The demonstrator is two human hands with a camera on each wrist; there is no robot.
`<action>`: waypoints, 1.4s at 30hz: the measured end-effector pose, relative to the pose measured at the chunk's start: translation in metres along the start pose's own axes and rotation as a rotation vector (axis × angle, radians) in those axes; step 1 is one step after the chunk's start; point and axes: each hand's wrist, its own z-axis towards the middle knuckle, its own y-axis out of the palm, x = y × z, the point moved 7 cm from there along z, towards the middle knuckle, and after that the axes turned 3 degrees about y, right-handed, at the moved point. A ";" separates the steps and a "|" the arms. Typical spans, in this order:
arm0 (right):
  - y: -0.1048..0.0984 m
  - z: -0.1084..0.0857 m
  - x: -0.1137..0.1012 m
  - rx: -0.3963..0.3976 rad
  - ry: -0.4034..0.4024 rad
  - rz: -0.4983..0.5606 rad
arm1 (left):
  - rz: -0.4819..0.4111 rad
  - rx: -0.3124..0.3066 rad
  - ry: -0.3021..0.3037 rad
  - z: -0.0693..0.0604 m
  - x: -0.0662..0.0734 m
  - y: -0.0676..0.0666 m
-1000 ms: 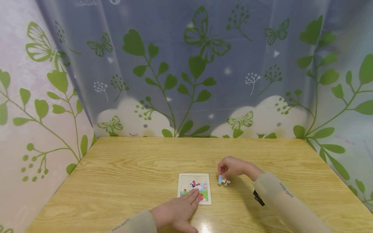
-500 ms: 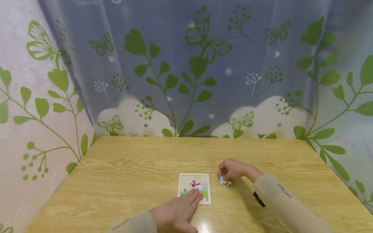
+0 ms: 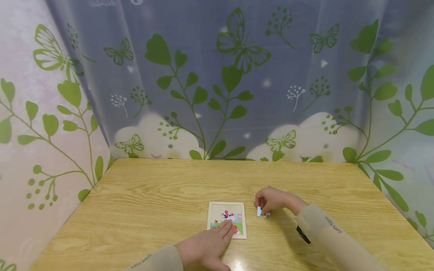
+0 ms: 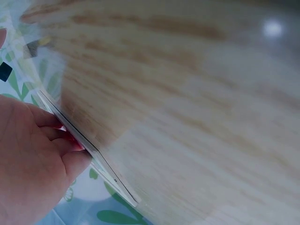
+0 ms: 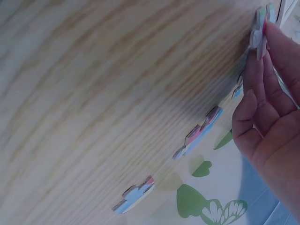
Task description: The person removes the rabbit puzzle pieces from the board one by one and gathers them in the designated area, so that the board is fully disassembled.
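My left hand (image 3: 210,244) lies with straight fingers on a small jigsaw puzzle in a pale square frame (image 3: 226,203). Assembled pieces (image 3: 228,215) show a black, white and red figure over green; the fingers cover part of the picture. To the right of the frame, my right hand (image 3: 274,199) pinches a light-blue puzzle piece (image 3: 259,211) between thumb and fingers. The right wrist view shows this held piece (image 5: 259,35) tilted up, near the frame. Seen edge-on in the left wrist view, the frame (image 4: 96,154) lies under the left fingertips.
Loose puzzle pieces lie on the wooden table (image 3: 152,195): one blue piece (image 5: 135,196), a blue and pink one (image 5: 199,133), and another (image 5: 237,90) partly hidden by the right hand. A leaf-patterned curtain (image 3: 190,94) stands behind the table.
The right hand has shifted slightly right and toward me, and the pinched piece has turned to show less of its printed face. The left hand has stayed on the puzzle.
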 end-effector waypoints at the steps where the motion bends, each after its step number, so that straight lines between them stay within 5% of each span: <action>1: 0.000 0.000 0.000 0.001 -0.003 0.000 | 0.001 -0.001 -0.001 0.000 0.000 0.000; 10: 0.001 -0.003 -0.003 0.015 -0.020 -0.034 | 0.055 0.002 0.006 -0.001 0.001 -0.001; 42: -0.001 -0.005 -0.008 0.044 -0.074 -0.101 | 0.020 -0.015 -0.011 0.000 0.001 -0.002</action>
